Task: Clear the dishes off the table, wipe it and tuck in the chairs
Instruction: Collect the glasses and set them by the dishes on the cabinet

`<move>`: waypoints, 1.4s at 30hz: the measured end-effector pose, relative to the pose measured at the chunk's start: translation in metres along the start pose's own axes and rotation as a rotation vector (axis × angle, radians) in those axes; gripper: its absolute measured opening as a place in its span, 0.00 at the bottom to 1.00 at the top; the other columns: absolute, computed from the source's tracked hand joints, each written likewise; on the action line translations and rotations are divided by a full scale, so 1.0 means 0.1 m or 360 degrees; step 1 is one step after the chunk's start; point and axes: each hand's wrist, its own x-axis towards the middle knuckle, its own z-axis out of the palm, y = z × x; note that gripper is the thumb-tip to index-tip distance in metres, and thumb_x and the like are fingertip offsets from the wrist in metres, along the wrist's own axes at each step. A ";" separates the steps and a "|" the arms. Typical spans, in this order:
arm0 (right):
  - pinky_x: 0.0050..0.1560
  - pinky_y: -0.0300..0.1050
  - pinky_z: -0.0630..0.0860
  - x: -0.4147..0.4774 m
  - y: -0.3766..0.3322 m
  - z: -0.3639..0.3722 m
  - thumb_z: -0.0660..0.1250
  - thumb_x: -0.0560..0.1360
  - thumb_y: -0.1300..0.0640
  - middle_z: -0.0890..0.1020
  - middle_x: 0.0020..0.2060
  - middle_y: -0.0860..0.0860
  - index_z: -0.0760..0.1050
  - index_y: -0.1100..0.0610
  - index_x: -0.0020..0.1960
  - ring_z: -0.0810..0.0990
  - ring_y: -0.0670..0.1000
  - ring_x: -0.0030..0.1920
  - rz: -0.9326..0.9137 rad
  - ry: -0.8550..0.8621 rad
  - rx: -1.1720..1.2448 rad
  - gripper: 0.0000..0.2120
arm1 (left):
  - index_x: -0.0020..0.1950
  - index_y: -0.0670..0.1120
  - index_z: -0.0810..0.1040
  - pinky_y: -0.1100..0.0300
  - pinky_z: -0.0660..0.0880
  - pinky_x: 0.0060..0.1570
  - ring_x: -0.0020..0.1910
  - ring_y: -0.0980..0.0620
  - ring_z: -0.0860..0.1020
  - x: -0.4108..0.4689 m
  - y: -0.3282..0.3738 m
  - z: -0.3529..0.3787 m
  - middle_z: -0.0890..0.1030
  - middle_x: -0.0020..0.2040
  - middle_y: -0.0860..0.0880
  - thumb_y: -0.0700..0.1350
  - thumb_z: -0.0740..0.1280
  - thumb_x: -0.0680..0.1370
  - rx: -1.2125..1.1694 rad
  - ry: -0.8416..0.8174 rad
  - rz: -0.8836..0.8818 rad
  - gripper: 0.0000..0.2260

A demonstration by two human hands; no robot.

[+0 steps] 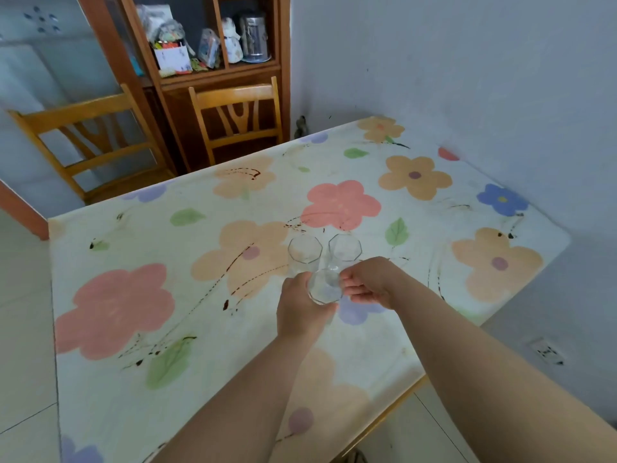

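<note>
Three clear glasses stand close together on the flowered tablecloth of the table [140,248]. My left hand [300,312] grips the nearest glass [324,286] from the left. My right hand [370,284] pinches the same glass from the right with curled fingers. Just behind it stand the second glass [304,253] on the left and the third glass [345,248] on the right, both upright and untouched. Dark brown streaks and drops mark the cloth around the glasses.
Two wooden chairs [238,118] [86,142] stand pulled back from the table's far side. Behind them is a wooden cabinet [213,45] with boxes and a metal pot. A pale wall runs along the table's right side, with a socket [547,352] low down.
</note>
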 end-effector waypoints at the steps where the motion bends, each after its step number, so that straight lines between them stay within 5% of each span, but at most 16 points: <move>1: 0.39 0.41 0.73 0.04 0.01 -0.03 0.60 0.76 0.66 0.80 0.42 0.63 0.78 0.65 0.46 0.71 0.51 0.37 -0.0006 0.0021 0.0005 0.08 | 0.55 0.50 0.75 0.63 0.68 0.44 0.46 0.54 0.73 0.01 -0.02 0.02 0.72 0.50 0.52 0.45 0.78 0.65 -0.0016 0.0001 0.0004 0.22; 4: 0.46 0.46 0.76 0.17 0.04 -0.08 0.59 0.76 0.68 0.80 0.46 0.66 0.73 0.71 0.59 0.75 0.52 0.43 -0.0024 0.0192 -0.0033 0.13 | 0.55 0.51 0.73 0.68 0.67 0.40 0.47 0.55 0.73 0.02 -0.07 0.07 0.72 0.50 0.54 0.44 0.79 0.63 -0.0028 -0.0011 -0.0029 0.24; 6: 0.49 0.45 0.73 0.25 0.01 -0.13 0.60 0.75 0.69 0.77 0.45 0.57 0.74 0.63 0.57 0.77 0.54 0.50 -0.0064 0.0342 -0.0065 0.12 | 0.51 0.53 0.73 0.75 0.65 0.34 0.43 0.57 0.73 0.04 -0.09 0.09 0.72 0.44 0.59 0.43 0.79 0.62 -0.0025 -0.0018 -0.0057 0.23; 8: 0.49 0.46 0.72 0.36 0.02 -0.16 0.62 0.73 0.70 0.76 0.58 0.59 0.65 0.56 0.70 0.76 0.55 0.51 -0.0293 0.0339 -0.0233 0.27 | 0.54 0.52 0.75 0.77 0.64 0.32 0.40 0.60 0.73 0.05 -0.11 0.13 0.73 0.40 0.62 0.42 0.79 0.62 -0.0017 -0.0036 -0.0066 0.23; 13: 0.47 0.40 0.69 0.62 0.03 -0.15 0.71 0.66 0.69 0.68 0.68 0.54 0.56 0.49 0.75 0.73 0.52 0.55 -0.0705 0.0226 -0.0555 0.43 | 0.62 0.50 0.74 0.66 0.69 0.45 0.51 0.54 0.76 0.09 -0.15 0.22 0.77 0.50 0.58 0.43 0.79 0.63 -0.0016 -0.0018 -0.0082 0.29; 16: 0.50 0.41 0.70 0.75 0.04 -0.12 0.74 0.64 0.69 0.69 0.69 0.53 0.62 0.49 0.72 0.71 0.53 0.65 -0.0758 0.0179 -0.0517 0.41 | 0.63 0.52 0.74 0.64 0.71 0.49 0.51 0.56 0.76 0.09 -0.19 0.26 0.77 0.51 0.59 0.43 0.79 0.63 -0.0050 0.0005 -0.0110 0.30; 24: 0.54 0.45 0.74 0.78 0.20 -0.17 0.78 0.62 0.64 0.75 0.59 0.51 0.65 0.55 0.64 0.74 0.50 0.61 -0.0741 0.0232 -0.0373 0.36 | 0.60 0.53 0.72 0.79 0.66 0.38 0.46 0.61 0.73 0.10 -0.21 0.32 0.72 0.44 0.67 0.43 0.79 0.65 -0.0072 0.0054 -0.0142 0.27; 29: 0.56 0.46 0.73 0.63 0.42 -0.45 0.78 0.62 0.64 0.76 0.58 0.51 0.66 0.55 0.63 0.75 0.51 0.57 -0.0692 0.0373 -0.0205 0.35 | 0.64 0.47 0.72 0.65 0.68 0.47 0.49 0.56 0.73 0.08 -0.15 0.46 0.75 0.51 0.56 0.45 0.78 0.66 -0.0002 0.0029 -0.0139 0.29; 36: 0.41 0.40 0.72 0.26 0.78 -1.25 0.78 0.62 0.64 0.75 0.57 0.50 0.66 0.53 0.62 0.74 0.51 0.60 -0.0639 0.0526 0.0062 0.34 | 0.69 0.47 0.69 0.61 0.72 0.52 0.55 0.51 0.75 -0.08 0.30 1.05 0.76 0.59 0.52 0.45 0.78 0.67 -0.0001 -0.0166 -0.0021 0.33; 42: 0.50 0.43 0.71 -0.08 1.26 -2.23 0.78 0.63 0.62 0.74 0.62 0.51 0.64 0.55 0.66 0.73 0.50 0.62 -0.0572 0.0723 0.0085 0.37 | 0.68 0.47 0.69 0.56 0.73 0.59 0.60 0.49 0.74 -0.40 0.87 1.93 0.75 0.61 0.51 0.42 0.77 0.68 -0.0048 -0.0319 0.0074 0.31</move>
